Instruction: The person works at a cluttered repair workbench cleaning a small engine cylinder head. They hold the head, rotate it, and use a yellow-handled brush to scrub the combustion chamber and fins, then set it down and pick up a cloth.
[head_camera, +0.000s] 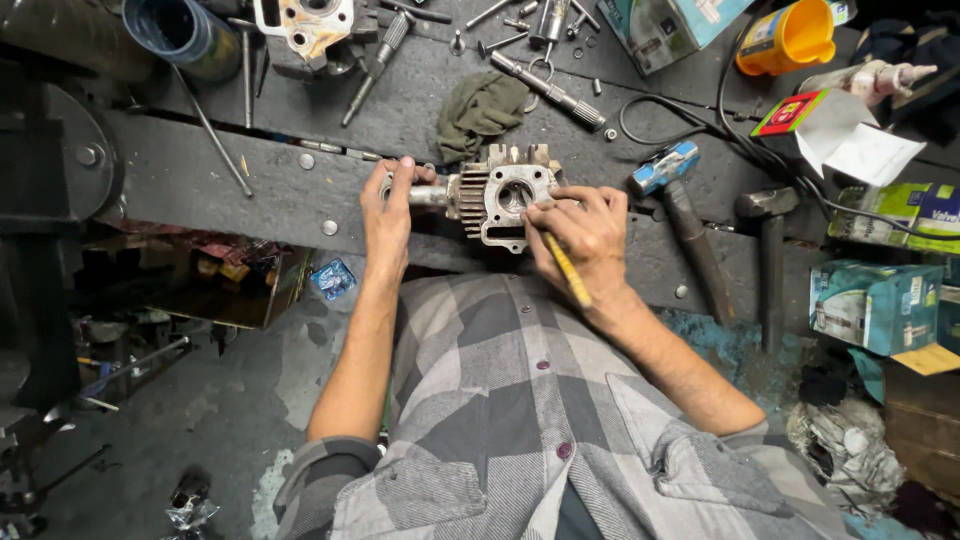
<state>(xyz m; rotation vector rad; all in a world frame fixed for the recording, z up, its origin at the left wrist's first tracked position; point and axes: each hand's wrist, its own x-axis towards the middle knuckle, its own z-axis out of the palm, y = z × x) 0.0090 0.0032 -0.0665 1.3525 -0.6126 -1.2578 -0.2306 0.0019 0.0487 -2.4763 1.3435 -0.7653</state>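
My grey checked shirt (520, 420) is filling the lower frame. In the middle, at the table (250, 190) edge, my left hand (388, 215) is closing around the stub of the finned engine cylinder head (500, 195), and my right hand (585, 240) is pinching a yellow-handled tool (567, 268) against it. I think the tool could be slipping and scratching the face, or the head could be tipping off the edge.

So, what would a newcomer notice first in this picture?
First, the finned metal engine part at the centre of the dark workbench, steadied by the left hand while the right hand works on it with a yellow-handled tool. Next, two hammers lying to the right, and the orange jug at top right.
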